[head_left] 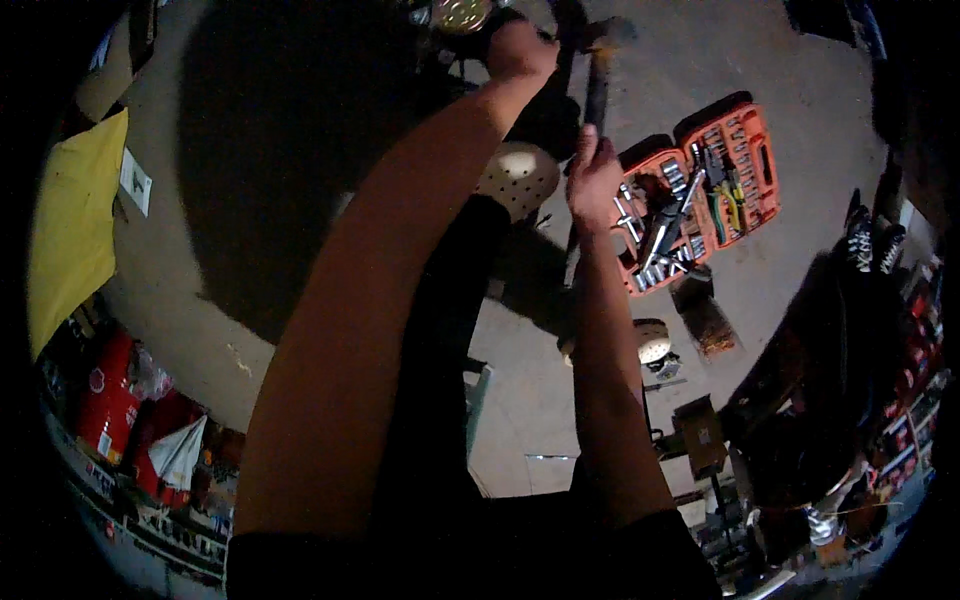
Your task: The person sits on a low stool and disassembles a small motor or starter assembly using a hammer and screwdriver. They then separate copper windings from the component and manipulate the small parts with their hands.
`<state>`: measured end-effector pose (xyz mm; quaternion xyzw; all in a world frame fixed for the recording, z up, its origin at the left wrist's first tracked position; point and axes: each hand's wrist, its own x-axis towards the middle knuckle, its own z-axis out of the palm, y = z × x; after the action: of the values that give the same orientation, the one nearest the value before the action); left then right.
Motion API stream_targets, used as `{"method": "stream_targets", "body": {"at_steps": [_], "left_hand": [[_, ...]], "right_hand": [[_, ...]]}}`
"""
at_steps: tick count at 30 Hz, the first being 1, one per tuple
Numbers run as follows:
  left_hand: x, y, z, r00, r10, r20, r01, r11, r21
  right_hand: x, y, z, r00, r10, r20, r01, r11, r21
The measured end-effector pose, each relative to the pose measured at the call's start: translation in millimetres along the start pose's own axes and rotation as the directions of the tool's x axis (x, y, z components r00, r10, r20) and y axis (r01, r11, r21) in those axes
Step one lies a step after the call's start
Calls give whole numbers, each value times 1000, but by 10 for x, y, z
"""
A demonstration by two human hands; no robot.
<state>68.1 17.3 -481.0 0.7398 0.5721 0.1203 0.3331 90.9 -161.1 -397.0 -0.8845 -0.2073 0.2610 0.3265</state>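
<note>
My right hand (594,185) is wrapped round the dark handle of a hammer (597,95), held with its head up and away from me. At the far side, my left hand (522,52) is closed beside a dark metal assembly with a round gold-coloured part (462,14). What the left fingers hold, if anything, is hidden in shadow. The hammer head (608,36) is to the right of my left hand, apart from it. Below my left wrist shows a beige clog with holes (522,175), partly covered by my forearm.
On the floor to the right lies an opened orange socket-set case (765,185) with sockets, a ratchet and pliers. A dark block (708,318) is close to it. Another beige clog (652,342) is beside my right forearm. A yellow sheet (75,225) and red bags (110,390) are at the left.
</note>
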Motion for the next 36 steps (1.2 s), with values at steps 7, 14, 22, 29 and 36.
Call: {"method": "stream_targets", "body": {"at_steps": [7,14,22,29,36], "left_hand": [[14,205,-258,947,-199,253,184,980,80],[-81,128,-72,1000,-5,-8,5,999,51],[-464,357,-747,962,-168,215,267,415,-870],[-669,598,-1135,963,-63,263,255,529,-809],[-1036,731,-1637,949,-47,311,299,438,-847]], "right_hand": [[-165,-218,-162,998,15,-62,6,946,324],[21,50,63,998,-49,-29,50,999,16],[525,-242,-150,907,173,384,-378,736,562],[1043,81,-225,984,33,173,-1,984,-179],[21,-256,-976,976,-170,138,192,968,-160]]}}
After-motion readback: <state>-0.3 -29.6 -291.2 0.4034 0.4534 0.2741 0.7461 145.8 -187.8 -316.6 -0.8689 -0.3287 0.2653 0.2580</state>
